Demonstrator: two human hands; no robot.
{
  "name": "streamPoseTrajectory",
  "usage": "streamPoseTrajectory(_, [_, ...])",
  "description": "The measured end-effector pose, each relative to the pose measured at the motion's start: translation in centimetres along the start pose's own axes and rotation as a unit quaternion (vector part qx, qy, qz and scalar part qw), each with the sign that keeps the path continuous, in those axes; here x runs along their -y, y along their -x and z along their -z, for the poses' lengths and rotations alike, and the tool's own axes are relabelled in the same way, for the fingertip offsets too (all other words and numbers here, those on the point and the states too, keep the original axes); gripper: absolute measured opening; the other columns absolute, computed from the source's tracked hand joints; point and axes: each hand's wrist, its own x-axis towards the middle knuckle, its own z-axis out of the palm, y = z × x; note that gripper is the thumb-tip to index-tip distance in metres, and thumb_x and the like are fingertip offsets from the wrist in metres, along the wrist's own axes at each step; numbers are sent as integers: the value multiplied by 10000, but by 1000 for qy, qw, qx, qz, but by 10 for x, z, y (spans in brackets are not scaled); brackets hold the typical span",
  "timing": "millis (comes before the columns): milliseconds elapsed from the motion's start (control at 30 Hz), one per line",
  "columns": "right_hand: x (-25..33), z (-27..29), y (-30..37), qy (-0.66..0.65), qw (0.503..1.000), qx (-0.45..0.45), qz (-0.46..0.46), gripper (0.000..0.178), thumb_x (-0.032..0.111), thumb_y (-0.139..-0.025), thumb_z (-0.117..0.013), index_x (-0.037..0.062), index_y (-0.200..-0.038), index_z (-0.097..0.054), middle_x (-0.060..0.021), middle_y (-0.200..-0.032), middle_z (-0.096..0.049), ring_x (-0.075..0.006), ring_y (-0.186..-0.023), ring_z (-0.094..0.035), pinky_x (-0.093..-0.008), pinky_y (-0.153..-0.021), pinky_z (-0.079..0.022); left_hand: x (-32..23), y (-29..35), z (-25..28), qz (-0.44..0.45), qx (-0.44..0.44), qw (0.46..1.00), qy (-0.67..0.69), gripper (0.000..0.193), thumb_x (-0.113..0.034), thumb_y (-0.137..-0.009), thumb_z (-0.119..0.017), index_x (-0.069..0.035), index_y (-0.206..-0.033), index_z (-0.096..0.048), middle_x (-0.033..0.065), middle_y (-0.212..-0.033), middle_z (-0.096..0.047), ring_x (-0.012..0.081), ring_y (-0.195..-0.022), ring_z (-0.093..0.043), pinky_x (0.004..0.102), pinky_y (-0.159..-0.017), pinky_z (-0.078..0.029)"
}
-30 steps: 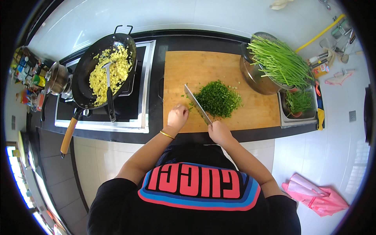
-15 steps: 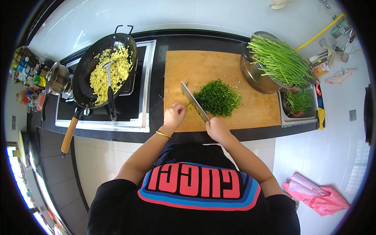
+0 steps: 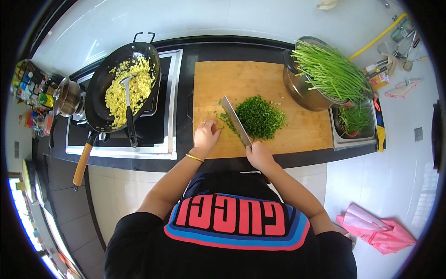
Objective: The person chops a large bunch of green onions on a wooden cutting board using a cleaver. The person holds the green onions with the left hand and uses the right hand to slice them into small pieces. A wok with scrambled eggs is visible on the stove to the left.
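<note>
My right hand [image 3: 260, 156] is closed around the handle of a kitchen knife [image 3: 236, 120], whose broad blade stands on edge across the cutting board [image 3: 297, 135]. Right of the blade is a mound of finely chopped green chives [image 3: 261, 117]. Loose green bits [image 3: 225, 117] are scattered on its left side. Close to these bits, my left hand [image 3: 207, 136] rests by the board's left front corner, a gold bangle on its wrist. Its fingers are loosely bent, with the thumb apart from them and nothing visible between.
Left, a wok [image 3: 100, 102] of scrambled egg [image 3: 121, 90] with a spatula [image 3: 129, 111] in it sits on the stove [image 3: 168, 111]. Whole chives [image 3: 327, 69] lie over a large pot [image 3: 297, 88] behind the board's right side. A steel basin [image 3: 355, 142] holds more greens.
The knife blade has shifted slightly right, toward the mound. More chopped bits now lie left of it. My left hand has loosened from its pinch on a few green stalks.
</note>
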Motion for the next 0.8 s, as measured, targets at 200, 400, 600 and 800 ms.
streamPoseTrajectory(200, [-7,12,10,-17,999,34,-10,277,189,-799,-490,-67,-727,-568,-266,-715,-570,-408,-703,-571,-472,-657,-447,-5,-14,-1,-82,-62,994,-31,225,-101,-662,-660,-34,-855,-566,140,-866,-551,268,-666,-567,354,-594,-472])
streamPoseTrajectory(400, [-5,17,14,-23,999,33,4,275,174,-782,-496,-79,-714,-576,-273,-700,-571,-410,-682,-575,-463,-650,-453,7,-15,-5,-68,152,985,37,131,-73,-672,-627,-27,-788,-586,117,-780,-559,277,-734,-572,352,-637,-471])
streamPoseTrajectory(600, [0,16,20,-13,998,52,20,265,163,-772,-498,-77,-694,-579,-266,-669,-570,-398,-673,-581,-454,-652,-458,0,-12,6,-92,50,995,2,60,-73,-674,-614,-33,-702,-580,101,-703,-548,270,-624,-558,363,-578,-460])
streamPoseTrajectory(800, [4,14,23,-7,999,51,16,258,159,-766,-503,-68,-671,-577,-259,-653,-570,-393,-662,-583,-451,-654,-461,2,-7,-7,-57,59,997,-3,84,-68,-661,-621,-37,-712,-562,103,-718,-545,274,-653,-562,358,-584,-458])
